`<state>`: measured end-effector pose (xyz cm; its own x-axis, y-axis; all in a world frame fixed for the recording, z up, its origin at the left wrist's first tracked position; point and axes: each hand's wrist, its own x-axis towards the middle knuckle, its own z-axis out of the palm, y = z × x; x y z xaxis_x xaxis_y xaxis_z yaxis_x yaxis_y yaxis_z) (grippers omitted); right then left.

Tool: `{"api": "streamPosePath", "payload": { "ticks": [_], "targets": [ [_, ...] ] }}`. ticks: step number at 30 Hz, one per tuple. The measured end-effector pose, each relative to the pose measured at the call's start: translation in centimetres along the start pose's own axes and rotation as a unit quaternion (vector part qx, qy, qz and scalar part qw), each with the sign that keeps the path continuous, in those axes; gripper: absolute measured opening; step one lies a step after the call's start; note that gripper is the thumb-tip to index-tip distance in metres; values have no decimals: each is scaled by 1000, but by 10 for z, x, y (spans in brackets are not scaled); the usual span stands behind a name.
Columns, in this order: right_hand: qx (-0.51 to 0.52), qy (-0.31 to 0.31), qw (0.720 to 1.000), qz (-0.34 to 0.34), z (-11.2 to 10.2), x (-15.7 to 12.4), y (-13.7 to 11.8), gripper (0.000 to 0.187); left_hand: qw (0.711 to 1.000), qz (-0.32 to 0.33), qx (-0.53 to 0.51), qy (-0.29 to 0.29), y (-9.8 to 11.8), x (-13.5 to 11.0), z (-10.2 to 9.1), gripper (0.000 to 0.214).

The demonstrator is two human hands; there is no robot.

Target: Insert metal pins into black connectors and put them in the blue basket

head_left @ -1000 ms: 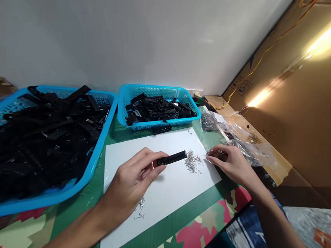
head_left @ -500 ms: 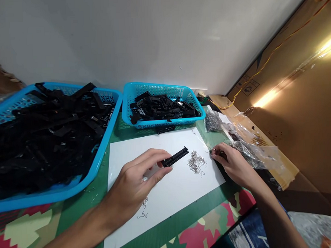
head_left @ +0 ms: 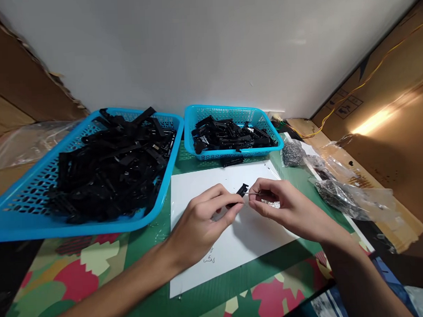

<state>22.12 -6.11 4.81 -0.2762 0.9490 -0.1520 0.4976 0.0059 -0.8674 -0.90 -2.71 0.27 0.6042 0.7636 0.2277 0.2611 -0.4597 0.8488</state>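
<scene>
My left hand pinches a slim black plastic part between thumb and fingers, most of it hidden by the fingers. Facing it, my right hand is closed round a tool with a thin metal shaft; its dark handle lies in the palm, and its exact kind does not show. The shaft's tip is at the far end of the black part. Beneath both hands lies a white sheet. Small bent wire pieces rest on it by my left wrist; a pile of them is partly covered by my right hand.
A large blue basket of black parts stands at left, a smaller blue basket of them at the back. One black part lies before the smaller basket. Plastic bags of metal pieces lie at right, beside cardboard.
My right hand has moved left with the tool, from the sheet's right edge to the black part. The part has been turned in my left hand. The camera view has shifted left.
</scene>
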Motion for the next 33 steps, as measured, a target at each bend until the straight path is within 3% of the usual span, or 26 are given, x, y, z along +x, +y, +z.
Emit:
{"api": "streamPosePath", "payload": {
  "ticks": [8, 15, 22, 33],
  "targets": [
    [88, 3, 996, -5, 10, 9, 3, 14, 999, -5, 23, -22, 2, 0, 0, 21],
    [-23, 111, 991, 64, 9, 7, 25, 19, 998, -4, 55, 6, -6, 1, 5, 25],
    [-113, 144, 982, 35, 21, 19, 25, 15, 995, 38, 92, 9, -10, 0, 5, 22],
    [-174, 226, 959, 4, 42, 20, 36, 8, 996, 28, 84, 29, -9, 0, 8, 21]
  ]
}}
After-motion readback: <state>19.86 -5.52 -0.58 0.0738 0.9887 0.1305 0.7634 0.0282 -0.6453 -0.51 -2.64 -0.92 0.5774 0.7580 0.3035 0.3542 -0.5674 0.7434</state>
